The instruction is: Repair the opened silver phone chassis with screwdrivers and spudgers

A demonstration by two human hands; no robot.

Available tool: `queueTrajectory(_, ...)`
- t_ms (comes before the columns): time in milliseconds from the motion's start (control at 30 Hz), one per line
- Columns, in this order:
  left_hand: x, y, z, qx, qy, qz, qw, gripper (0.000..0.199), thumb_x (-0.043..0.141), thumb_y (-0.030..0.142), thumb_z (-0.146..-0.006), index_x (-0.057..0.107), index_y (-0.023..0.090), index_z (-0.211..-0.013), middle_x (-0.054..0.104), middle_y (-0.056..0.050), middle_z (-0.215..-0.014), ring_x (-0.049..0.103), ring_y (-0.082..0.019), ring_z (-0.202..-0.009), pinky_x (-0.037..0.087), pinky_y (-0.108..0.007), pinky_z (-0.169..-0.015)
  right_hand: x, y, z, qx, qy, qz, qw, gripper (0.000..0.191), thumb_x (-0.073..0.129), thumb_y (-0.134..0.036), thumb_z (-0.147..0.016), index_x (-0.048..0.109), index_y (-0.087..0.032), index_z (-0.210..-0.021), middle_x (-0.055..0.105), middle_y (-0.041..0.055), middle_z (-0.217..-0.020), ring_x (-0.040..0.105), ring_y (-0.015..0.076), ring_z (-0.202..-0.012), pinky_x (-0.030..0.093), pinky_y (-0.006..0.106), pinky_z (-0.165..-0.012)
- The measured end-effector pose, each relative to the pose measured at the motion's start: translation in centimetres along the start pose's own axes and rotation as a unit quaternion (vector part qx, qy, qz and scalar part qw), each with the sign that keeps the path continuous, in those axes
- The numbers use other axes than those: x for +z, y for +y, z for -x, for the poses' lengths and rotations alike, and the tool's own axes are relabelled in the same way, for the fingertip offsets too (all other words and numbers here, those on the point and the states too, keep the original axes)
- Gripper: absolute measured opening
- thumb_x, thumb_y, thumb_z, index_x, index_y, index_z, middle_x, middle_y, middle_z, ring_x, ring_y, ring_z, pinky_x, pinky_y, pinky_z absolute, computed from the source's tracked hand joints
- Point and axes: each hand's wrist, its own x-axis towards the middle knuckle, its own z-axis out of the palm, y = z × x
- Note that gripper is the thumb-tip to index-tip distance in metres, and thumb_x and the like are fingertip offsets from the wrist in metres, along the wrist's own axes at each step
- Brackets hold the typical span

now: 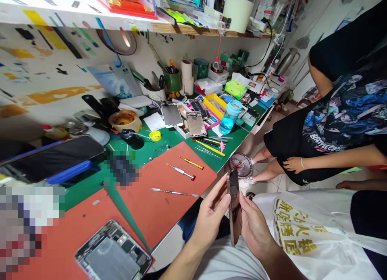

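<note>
A dark smartphone (234,209) is held on edge between both hands, beyond the front edge of the bench and above the lap. My left hand (213,209) grips its left side, thumb on the frame near the top. Against its right side rests my right hand (255,223), with the thumb along the edge. On the orange mat (178,167) lie a gold screwdriver (191,162), a red-ended screwdriver (181,172) and a metal spudger (174,192). An opened phone (114,254) with bare circuitry sits at the lower left.
Across the green bench (165,145) are phone parts, tweezers, a blue bottle (230,117) and a yellow tray (215,106). A shelf (169,27) runs above. A person (341,110) stands at the right, near a bin (241,165) on the floor.
</note>
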Motion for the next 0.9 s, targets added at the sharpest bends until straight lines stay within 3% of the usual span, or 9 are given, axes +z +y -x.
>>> queueTrajectory(200, 0.04, 0.4, 0.23, -0.007, -0.02, 0.058, 0.998, 0.048, 0.073, 0.04, -0.104, 0.065, 0.037, -0.151, 0.055, -0.002, -0.165, 0.043, -0.032, -0.159, 0.041, -0.041, -0.13, 0.38, -0.43, 0.85, -0.008, -0.041, 0.006, 0.999, 0.048, 0.092, -0.055, -0.082, 0.084, -0.024, -0.117, 0.084, 0.0075, -0.117, 0.071, 0.0323, -0.128, 0.055, 0.044, -0.114)
queueTrajectory(500, -0.08, 0.46, 0.65, -0.018, 0.001, 0.047, 0.999, 0.05, 0.074, 0.041, -0.103, 0.065, 0.034, -0.152, 0.051, -0.003, -0.168, 0.039, -0.033, -0.161, 0.037, -0.044, -0.133, 0.15, -0.2, 0.68, -0.013, -0.052, 0.012, 0.998, 0.048, 0.088, -0.055, -0.086, 0.082, -0.024, -0.122, 0.083, 0.008, -0.118, 0.071, 0.0322, -0.125, 0.056, 0.045, -0.111)
queueTrajectory(900, -0.09, 0.49, 0.79, -0.013, -0.009, 0.048, 0.999, 0.047, 0.074, 0.04, -0.103, 0.067, 0.038, -0.149, 0.056, -0.001, -0.165, 0.048, -0.03, -0.156, 0.038, -0.041, -0.132, -0.29, 0.07, 0.48, -0.019, -0.059, 0.019, 0.998, 0.047, 0.086, -0.056, -0.089, 0.082, -0.025, -0.124, 0.083, 0.0079, -0.12, 0.072, 0.0314, -0.123, 0.057, 0.045, -0.11)
